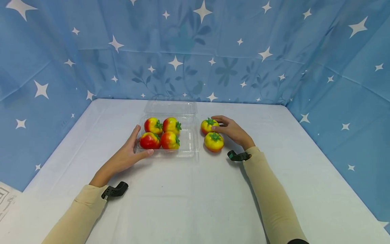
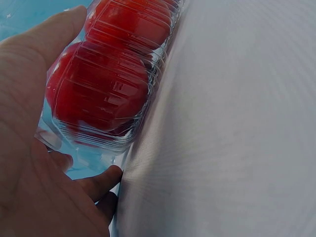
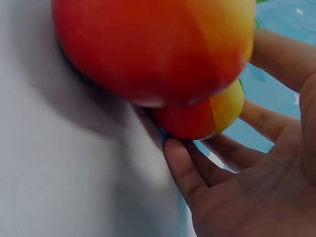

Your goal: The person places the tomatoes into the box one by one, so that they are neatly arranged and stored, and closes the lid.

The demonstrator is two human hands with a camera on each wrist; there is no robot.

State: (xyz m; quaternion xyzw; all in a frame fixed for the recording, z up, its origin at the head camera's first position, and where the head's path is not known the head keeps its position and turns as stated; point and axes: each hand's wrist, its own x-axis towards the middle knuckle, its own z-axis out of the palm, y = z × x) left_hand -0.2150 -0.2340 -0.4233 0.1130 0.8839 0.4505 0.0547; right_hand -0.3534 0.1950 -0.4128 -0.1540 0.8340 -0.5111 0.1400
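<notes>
Fingers round the back tomato (image 1: pixel 206 127), box (image 1: pixel 188 135) flanked by the other hand

Fingers of the right hand (image 1: pixel 234 132) are bent about the back tomato, with the thumb laid against its side; how hard it's being squeezed can't be told, as some fingertips are hidden. Over at the box, the near left corner is flanked by the left hand (image 1: pixel 126 156), thumb along the front edge, other fingers spread by the side, so nothing's clenched there.

As for the tomatoes: four tomatoes (image 1: pixel 150 140) are sat in the left part of the box, two by two. The back tomato and the front tomato (image 1: pixel 214 143) are parked just right of it on the table (image 1: pixel 195 200). In the right wrist view the back one is half blocked by the front one, which is itself cut off up top. The lid (image 1: pixel 170 107) is flipped back and pretty hard to make out, being see-through.

Materials-wise, thin clear plastic, ribbed along the box walls; smooth, shiny, squat fruit blended red to yellow and topped with green leafy caps. The table is covered in faintly creased white cloth, and the blue curtain (image 1: pixel 182 42) is printed with white stars.
</notes>
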